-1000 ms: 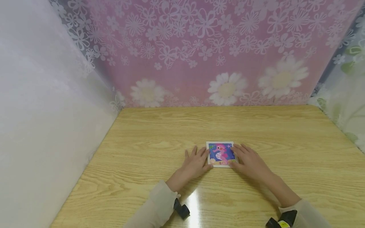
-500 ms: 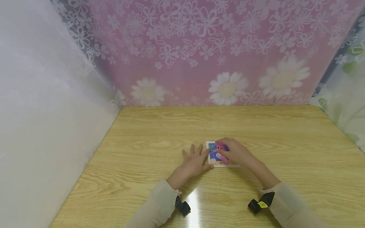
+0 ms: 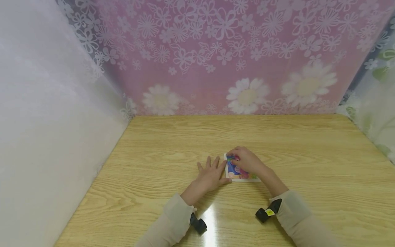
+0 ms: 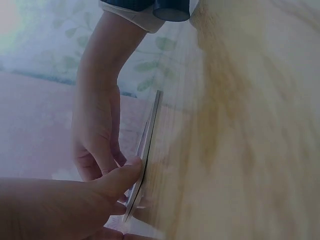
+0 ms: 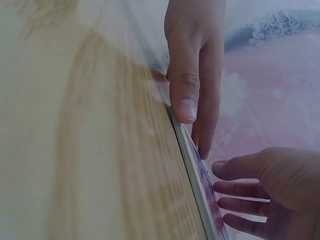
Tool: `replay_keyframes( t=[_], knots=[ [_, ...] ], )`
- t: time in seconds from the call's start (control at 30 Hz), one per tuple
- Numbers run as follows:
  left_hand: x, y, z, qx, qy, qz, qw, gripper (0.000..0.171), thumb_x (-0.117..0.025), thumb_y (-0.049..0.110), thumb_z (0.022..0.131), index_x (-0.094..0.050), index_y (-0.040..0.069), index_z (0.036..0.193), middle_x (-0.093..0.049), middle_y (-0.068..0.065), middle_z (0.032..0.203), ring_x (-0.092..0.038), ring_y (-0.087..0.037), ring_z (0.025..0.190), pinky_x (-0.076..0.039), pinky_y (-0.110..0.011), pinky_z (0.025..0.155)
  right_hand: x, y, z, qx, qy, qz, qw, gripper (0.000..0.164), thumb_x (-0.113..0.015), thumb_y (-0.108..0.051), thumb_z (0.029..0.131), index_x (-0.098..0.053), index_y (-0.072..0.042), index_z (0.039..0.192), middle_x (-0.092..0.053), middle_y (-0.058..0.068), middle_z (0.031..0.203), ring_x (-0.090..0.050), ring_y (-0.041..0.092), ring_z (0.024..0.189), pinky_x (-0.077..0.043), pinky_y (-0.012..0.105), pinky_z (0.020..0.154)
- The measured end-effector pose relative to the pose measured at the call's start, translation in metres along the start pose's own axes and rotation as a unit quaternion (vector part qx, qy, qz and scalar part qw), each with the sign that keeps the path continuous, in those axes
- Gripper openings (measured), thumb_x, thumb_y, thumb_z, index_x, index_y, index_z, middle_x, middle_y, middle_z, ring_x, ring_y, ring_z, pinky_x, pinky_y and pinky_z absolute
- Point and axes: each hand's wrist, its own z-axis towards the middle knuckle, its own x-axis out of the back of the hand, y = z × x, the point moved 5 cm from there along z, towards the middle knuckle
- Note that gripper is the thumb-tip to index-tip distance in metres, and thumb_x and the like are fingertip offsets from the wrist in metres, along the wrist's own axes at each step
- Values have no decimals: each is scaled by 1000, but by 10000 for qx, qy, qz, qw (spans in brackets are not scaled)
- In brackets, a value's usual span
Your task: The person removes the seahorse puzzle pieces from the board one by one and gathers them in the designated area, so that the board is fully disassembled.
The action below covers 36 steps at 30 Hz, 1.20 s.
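A square board with a pink seahorse on blue (image 3: 232, 170) and a white border lies flat on the table. My left hand (image 3: 209, 178) rests at its left side with fingers spread, thumb and forefinger touching the edge. Over the upper part of the picture is my right hand (image 3: 249, 163), covering much of the seahorse. In the right wrist view, the right hand's thumb and fingers (image 5: 245, 190) are apart, fingertips right at the printed face. The left wrist view shows the board (image 4: 150, 132) edge-on, as a thin slab with the left thumb at its edge.
The wood-grain table (image 3: 172, 137) extends around both hands. A pink flowered curtain (image 3: 197, 82) hangs behind its far edge, and a pale wall (image 3: 61, 120) stands to the left. Black wrist cameras (image 3: 198, 224) are strapped at both cuffs.
From the board's right edge, my right hand has moved left and slightly up across the picture, covering the seahorse's head. My left hand has stayed at the left edge, its fingers spread a little wider.
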Motion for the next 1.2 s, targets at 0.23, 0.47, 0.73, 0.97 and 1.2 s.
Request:
replay_keyframes(
  t=[0.23, 0.47, 0.73, 0.97, 1.2],
  knots=[
    [-2, -1, 1, 21, 14, 64, 10000, 76, -42, 62, 87, -27, 17, 146, -21, -14, 149, -15, -42, 132, -20, -68, 92, -5, 5, 3, 212, 100, -71, 9997, 25, -67, -7, 83, -65, -3, 108, -57, 12, 109, -50, 34, 102, -40, 52, 86],
    [-3, -1, 2, 50, 12, 98, 9999, 77, -42, 62, 86, -27, 17, 146, -20, -13, 149, -15, -42, 132, -20, -68, 92, -8, 10, 4, 222, 188, -209, 9994, 23, -65, -7, 85, -64, -5, 108, -56, 10, 109, -48, 33, 102, -40, 51, 87],
    [-3, -1, 3, 76, -5, 107, 9999, 77, -42, 63, 86, -27, 18, 146, -22, -13, 149, -16, -41, 133, -20, -68, 92, -9, 11, 3, 252, 334, -458, 9981, 19, -64, -11, 87, -63, -9, 106, -52, 7, 103, -47, 29, 97, -42, 49, 84],
    [-4, -2, 4, 26, 64, 101, 9999, 77, -42, 63, 86, -27, 17, 146, -22, -13, 148, -16, -43, 132, -20, -69, 91, -8, 9, 3, 522, 468, -726, 9949, 20, -63, -13, 88, -64, -12, 108, -51, 8, 100, -47, 29, 93, -45, 47, 78],
    [-6, -2, 4, 50, 35, -6, 10000, 76, -43, 62, 86, -27, 18, 146, -22, -13, 148, -15, -42, 132, -19, -69, 92, -11, 8, 3, 604, 549, -972, 9919, 23, -63, -16, 87, -64, -13, 109, -51, 8, 98, -47, 29, 91, -45, 46, 75]
  ],
)
